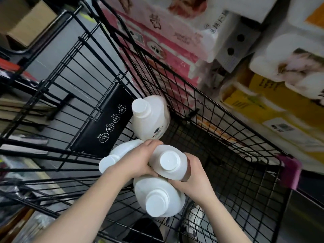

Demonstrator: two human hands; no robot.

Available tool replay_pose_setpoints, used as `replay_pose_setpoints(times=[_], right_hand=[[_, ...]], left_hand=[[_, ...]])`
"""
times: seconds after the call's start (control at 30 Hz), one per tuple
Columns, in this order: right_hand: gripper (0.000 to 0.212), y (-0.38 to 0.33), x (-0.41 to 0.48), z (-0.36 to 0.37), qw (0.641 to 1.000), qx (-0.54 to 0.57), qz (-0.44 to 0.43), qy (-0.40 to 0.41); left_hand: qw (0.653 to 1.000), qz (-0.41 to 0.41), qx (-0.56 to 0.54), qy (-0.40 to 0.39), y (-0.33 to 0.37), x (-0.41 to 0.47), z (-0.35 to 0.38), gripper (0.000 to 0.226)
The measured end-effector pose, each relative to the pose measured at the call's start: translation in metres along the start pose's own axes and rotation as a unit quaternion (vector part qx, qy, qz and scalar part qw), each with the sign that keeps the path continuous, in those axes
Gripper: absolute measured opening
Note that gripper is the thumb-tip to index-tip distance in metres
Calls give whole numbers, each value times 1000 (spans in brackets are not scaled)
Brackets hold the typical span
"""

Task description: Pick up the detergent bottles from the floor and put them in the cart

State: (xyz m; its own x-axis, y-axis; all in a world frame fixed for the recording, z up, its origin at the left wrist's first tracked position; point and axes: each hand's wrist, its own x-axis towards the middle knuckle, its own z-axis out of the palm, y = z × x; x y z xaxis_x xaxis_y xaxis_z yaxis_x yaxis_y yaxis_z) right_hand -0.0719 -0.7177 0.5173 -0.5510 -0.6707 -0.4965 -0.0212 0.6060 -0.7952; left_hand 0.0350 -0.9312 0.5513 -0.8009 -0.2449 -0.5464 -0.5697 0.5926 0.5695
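— White plastic, smooth and stiff. Found the held bottle [168, 165] gripped between left hand [138, 160] and right hand [194, 176], with the fingers of both wrapped round its shoulders, cap up, low inside the cart [219, 120].

— Heavy, then?

— Judged so, if full (could not read any liquid level through the opaque walls). Looked slick as well. Better taken round the body below the shoulder, or at the neck under the broad cap, than by fingertips alone. Hardly fragile, but likely to tip.

— And the rest?

— Counted three more already in the basket. Saw the far bottle [150, 120] upright against the black flap [105, 120] with its warning signs, the left bottle [119, 153] lying partly under the left wrist, and the near bottle [159, 197] just below the hands, perhaps touching the held one (could not tell).

— Footing?

— Open black wire, with grey floor [103, 50] showing through. Seemed uneven for a flat base; called for setting down squarely, leaned on a neighbour.

— Room around?

— Tight. Noted pink paper packs [157, 32] and yellow packs [263, 102] stacked close beside the cart's far side, and a cardboard box [22, 20] off at the upper left.
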Motion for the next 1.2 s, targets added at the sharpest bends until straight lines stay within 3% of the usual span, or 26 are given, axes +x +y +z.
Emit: replay_pose_setpoints(times=[0.23,0.33,0.73,0.97,1.2], right_hand=[[71,3,-17,-22,998,-52,-16,-41],[79,-4,-21,-25,999,-34,-17,-21],[70,-111,-38,-93,981,-27,-163,104],[71,-216,-84,-175,938,-35,-296,177],[68,-300,-174,-272,864,-38,-427,265]], left_hand=[[1000,-8,-4,-27,-6,-10,-4,98],[1000,-13,-10,-20,-3,-14,-10,97],[988,78,-56,117,86,-44,-95,84],[954,195,-79,213,201,-93,-174,88],[894,333,-99,282,330,-162,-221,87]])
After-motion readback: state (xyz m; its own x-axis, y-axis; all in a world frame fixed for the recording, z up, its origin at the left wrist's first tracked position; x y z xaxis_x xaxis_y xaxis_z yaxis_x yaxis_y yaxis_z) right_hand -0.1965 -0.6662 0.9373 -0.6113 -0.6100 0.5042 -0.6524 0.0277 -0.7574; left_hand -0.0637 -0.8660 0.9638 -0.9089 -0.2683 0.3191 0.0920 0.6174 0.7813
